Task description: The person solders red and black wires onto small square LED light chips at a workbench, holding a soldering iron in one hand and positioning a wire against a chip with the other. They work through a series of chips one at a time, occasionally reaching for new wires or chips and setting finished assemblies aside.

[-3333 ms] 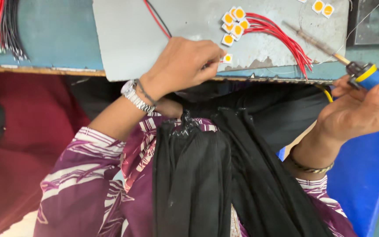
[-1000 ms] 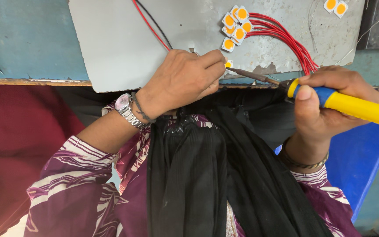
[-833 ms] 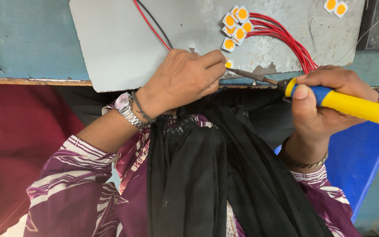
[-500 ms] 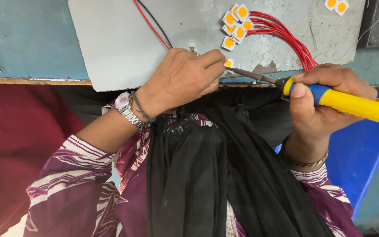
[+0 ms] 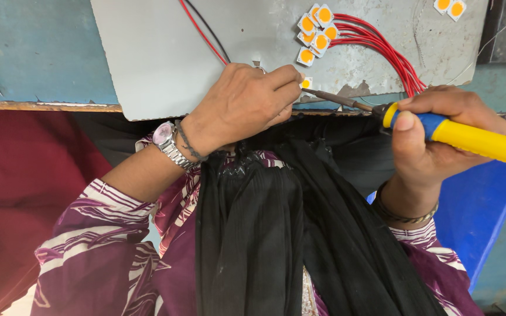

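The left hand rests at the near edge of a grey metal sheet on the counter, its fingers pinched narrow on a small yellow LED chip. The right hand has its fingers wrapped around a soldering iron with a blue and yellow handle, its tip just beside that chip. More chips with red wires lie near on the sheet.

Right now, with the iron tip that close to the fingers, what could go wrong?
1. The soldering iron tip points at the small yellow chip pinched by the left hand; a slip could burn the fingertips.
2. The chip sits near the metal plate edge and could drop into the lap.
3. The red wires lie close to the iron and may scorch.
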Tool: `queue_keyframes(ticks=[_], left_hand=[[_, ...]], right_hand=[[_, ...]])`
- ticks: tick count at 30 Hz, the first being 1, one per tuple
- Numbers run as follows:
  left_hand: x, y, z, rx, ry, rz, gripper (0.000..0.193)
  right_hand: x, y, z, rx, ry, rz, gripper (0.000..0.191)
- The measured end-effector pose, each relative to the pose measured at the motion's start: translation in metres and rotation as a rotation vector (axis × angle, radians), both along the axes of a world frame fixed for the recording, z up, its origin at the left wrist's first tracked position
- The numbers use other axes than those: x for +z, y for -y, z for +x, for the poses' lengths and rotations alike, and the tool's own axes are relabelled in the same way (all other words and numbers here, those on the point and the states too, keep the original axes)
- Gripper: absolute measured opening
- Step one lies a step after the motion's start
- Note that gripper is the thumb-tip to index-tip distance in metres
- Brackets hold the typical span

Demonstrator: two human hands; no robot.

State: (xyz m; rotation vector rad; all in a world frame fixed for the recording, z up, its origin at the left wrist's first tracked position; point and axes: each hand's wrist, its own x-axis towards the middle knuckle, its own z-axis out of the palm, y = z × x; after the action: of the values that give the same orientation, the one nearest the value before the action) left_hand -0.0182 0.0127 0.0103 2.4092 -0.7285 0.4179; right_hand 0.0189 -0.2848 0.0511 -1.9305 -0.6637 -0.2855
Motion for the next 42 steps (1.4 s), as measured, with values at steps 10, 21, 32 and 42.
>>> queue_keyframes(ticks=[10,21,32,42], left_hand=[[0.001,0.0,0.0,0.011,0.002,0.008,0.019],[0.002,0.0,0.0,0.006,0.001,0.009,0.021],[0.005,-0.009,-0.003,0.004,-0.117,-0.376,0.016],[-0.003,-0.019,0.012,-0.02,-0.226,-0.757,0.015]], right_hand=[[0.002,-0.003,0.0,0.016,-0.002,-0.004,0.033],[-0.003,0.009,-0.002,-0.07,0.028,0.042,0.038],[-0.019,-0.014,-0.003,0.01,-0.002,0.341,0.044],[-0.022,-0.078,-0.003,0.097,-0.095,0.065,0.069]])
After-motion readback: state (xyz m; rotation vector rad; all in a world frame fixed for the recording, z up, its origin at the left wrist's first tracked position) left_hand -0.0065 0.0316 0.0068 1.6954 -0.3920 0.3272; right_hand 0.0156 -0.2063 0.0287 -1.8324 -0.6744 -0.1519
